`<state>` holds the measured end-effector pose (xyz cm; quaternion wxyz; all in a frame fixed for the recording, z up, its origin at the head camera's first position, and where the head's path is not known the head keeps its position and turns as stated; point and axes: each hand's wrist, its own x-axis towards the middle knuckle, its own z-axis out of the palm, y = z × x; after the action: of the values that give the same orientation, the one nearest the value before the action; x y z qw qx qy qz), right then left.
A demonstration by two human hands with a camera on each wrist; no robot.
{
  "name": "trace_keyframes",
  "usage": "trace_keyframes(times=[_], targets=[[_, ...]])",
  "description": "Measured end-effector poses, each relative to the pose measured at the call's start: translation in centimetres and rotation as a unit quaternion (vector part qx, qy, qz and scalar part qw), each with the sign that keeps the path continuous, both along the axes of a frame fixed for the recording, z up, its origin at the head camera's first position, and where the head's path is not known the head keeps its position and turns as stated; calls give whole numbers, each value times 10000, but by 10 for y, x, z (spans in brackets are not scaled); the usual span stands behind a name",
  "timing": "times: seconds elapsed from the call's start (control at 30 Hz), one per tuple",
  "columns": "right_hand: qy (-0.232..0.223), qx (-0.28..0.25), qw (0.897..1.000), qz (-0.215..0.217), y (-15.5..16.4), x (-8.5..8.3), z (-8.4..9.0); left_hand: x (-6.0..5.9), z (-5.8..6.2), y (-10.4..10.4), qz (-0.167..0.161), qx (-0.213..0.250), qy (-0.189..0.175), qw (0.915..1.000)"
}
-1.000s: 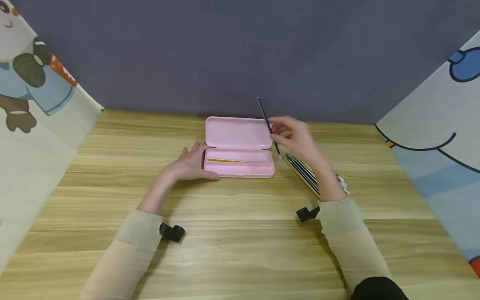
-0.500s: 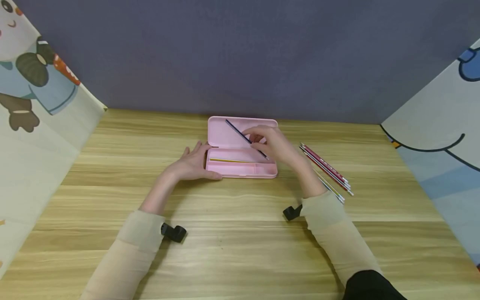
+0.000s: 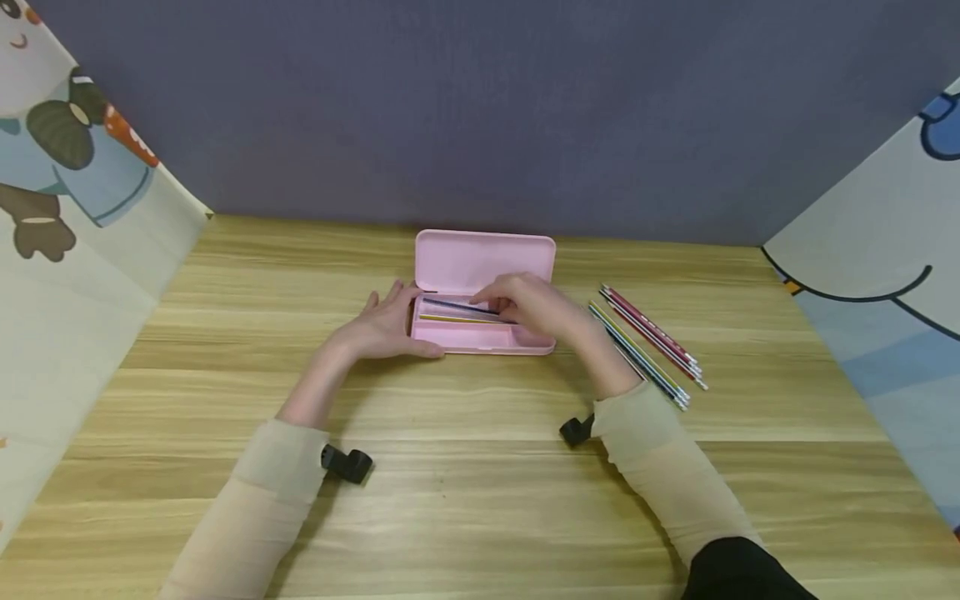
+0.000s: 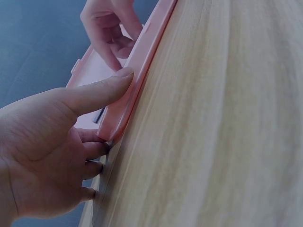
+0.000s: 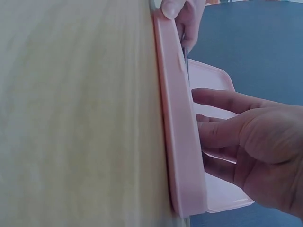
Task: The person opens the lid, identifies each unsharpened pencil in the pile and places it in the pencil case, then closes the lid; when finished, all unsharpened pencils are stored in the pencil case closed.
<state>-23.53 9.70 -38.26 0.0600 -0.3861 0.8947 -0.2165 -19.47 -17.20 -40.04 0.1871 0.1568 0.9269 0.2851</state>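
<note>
A pink pencil case (image 3: 483, 260) lies with its lid raised at the back. My left hand (image 3: 381, 329) holds its left end, the thumb (image 4: 102, 92) along the front wall and the other fingers around the end. My right hand (image 3: 536, 307) reaches into the case's rear compartment, fingers on a dark pencil (image 3: 457, 306) that lies lengthwise there. In the right wrist view the case wall (image 5: 182, 137) hides those fingertips. A yellow pencil (image 3: 457, 319) rests in the same compartment, in front of the dark one. The divided front compartment (image 3: 472, 336) shows bare pink.
Right of the case, several red and dark pencils (image 3: 652, 333) lie slanted on the wooden table (image 3: 450, 500). Beside them is a group of several green, dark and yellow pencils (image 3: 637, 357), under the right forearm's edge. A dark grey panel (image 3: 480, 117) rises behind the table.
My right hand has carried the dark pencil leftward from beside the case and lowered it from a slant to lying inside the rear compartment. The left hand has stayed at the case's end.
</note>
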Motion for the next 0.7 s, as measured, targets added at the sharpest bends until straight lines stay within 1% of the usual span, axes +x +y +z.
trace_keyframes(times=[0.17,0.33,0.4,0.5,0.7], targets=[[-10,307,9995,-102,-3,3,0,0,1,0,-18,20,4,10000],[-106,283,9995,-92,1,5,2,1,2,0,3,-17,-47,10000],[-180,174,9996,-102,5,6,4,1,2,1,14,-17,-66,10000],[-299,-138,9993,-149,15,8,8,1,2,1,20,4,-59,10000],[-510,-752,9945,-525,51,11,18,2,3,1,23,41,-30,10000]])
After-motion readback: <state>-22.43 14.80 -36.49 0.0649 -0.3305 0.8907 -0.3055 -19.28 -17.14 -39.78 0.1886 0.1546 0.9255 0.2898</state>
